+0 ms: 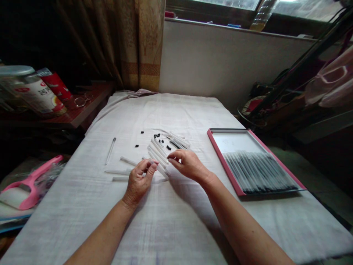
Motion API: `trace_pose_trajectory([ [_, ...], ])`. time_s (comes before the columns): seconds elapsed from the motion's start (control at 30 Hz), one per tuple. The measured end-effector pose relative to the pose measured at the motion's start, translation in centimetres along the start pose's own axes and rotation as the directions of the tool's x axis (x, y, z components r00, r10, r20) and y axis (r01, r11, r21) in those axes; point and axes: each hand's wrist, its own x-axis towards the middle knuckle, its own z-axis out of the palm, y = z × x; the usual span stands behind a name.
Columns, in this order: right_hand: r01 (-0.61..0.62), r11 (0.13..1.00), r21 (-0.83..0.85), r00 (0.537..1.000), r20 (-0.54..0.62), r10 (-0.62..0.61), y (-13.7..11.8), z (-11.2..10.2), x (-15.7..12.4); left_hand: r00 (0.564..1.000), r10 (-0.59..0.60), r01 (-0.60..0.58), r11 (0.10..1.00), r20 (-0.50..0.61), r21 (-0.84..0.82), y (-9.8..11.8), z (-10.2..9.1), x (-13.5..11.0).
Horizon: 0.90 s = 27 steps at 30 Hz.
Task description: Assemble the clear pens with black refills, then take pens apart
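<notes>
My left hand [140,181] pinches a translucent pen barrel [152,162] between thumb and fingers, much of it hidden by the hand. Just to the right, my right hand [187,163] has its thumb and fingertips drawn together; whatever is between them is too small to make out. Beyond both hands lies a loose pile of clear pen barrels [157,150], with dark thin rods [175,144] at its right. Several small black caps [168,147] are scattered around it. More barrels [118,171] lie left of my left hand, and a single pen [110,151] rests farther left.
On the right of the cloth-covered table [165,228] sits a shallow pink-edged box [223,163] holding a row of pens [260,171]. A side table at left carries a jar [35,92], a red container [56,84] and glasses [80,101]. A pink-handled object [33,184] is below.
</notes>
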Motion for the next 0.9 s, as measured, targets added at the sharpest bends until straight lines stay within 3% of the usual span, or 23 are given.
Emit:
trace_pose_trajectory([
  [0.13,-0.257,0.909,-0.327,0.965,-0.042,0.258,2.4,-0.4,1.5,0.985,-0.174,0.171,0.973,-0.003,-0.153,0.0,0.2,-0.2],
  [0.27,-0.292,0.847,-0.444,0.953,-0.055,0.299,3.8,-0.5,2.0,0.975,-0.220,0.216,0.950,0.008,-0.227,-0.1,0.3,-0.5],
  [0.5,-0.351,0.809,-0.471,0.927,-0.054,0.371,5.2,-1.2,2.2,0.983,-0.183,0.186,0.973,0.034,-0.137,-0.5,0.3,-0.5],
  [0.9,-0.359,0.853,-0.379,0.922,-0.001,0.387,5.7,-2.0,3.0,0.984,-0.166,0.167,0.986,0.065,-0.014,-1.0,0.3,-0.5],
])
